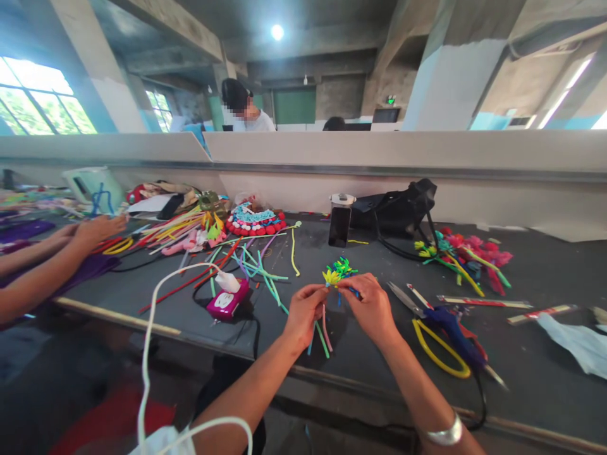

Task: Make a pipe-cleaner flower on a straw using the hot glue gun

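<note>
My left hand (303, 311) pinches a small yellow pipe-cleaner flower (331, 277) just below its petals. From the right, the thumb and fingers of my right hand (370, 308) close at the edge of the same flower; its fingertips partly cover what they grip. Green and blue pipe-cleaner flowers (344, 265) lie right behind it on the dark table. Below my fingers, pink, green and blue pipe-cleaner stems (323, 336) hang or lie; I cannot tell which belong to the flower.
Scissors (429, 328) with yellow handles lie to the right, near a colourful flower bunch (474, 256). A phone (339, 226) leans before a black bag (403, 208). On the left are a purple power socket (228, 300), loose pipe cleaners (265, 272) and another person's hands (97, 230).
</note>
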### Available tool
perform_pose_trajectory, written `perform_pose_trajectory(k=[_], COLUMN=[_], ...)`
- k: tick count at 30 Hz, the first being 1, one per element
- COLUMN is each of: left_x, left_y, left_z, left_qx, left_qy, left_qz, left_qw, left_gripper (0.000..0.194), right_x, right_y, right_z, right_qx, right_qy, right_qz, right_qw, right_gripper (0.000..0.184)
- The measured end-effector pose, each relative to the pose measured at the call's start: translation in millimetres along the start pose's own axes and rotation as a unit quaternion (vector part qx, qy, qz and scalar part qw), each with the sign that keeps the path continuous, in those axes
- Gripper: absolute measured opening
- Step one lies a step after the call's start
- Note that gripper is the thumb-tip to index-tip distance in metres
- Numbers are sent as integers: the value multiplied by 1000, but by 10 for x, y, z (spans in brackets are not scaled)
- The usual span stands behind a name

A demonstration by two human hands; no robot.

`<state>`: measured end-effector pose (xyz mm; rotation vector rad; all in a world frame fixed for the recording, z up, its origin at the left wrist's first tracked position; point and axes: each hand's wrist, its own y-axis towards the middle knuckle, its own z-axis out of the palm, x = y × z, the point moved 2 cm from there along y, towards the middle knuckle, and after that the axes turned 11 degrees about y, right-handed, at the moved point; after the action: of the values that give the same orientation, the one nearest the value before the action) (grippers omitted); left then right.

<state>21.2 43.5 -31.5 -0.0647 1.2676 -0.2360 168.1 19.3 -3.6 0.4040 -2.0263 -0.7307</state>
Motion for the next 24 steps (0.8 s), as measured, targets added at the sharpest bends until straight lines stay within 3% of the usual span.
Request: perform_pose_trajectory(k=[8, 24], left_x=[9, 44], left_y=[-19, -45], left_z=[16, 22], left_qx=[-3, -10], left_qy=[10, 30], left_qz=[15, 19], left_qw=[1000, 999], left_gripper=[33, 30], right_x=[49, 114], right_y=[-38, -63], right_z=[39, 61], right_qx=[-12, -48], right_qy=[-24, -112], right_qz=[23, 1], right_qw=[999, 993], right_gripper=[12, 5])
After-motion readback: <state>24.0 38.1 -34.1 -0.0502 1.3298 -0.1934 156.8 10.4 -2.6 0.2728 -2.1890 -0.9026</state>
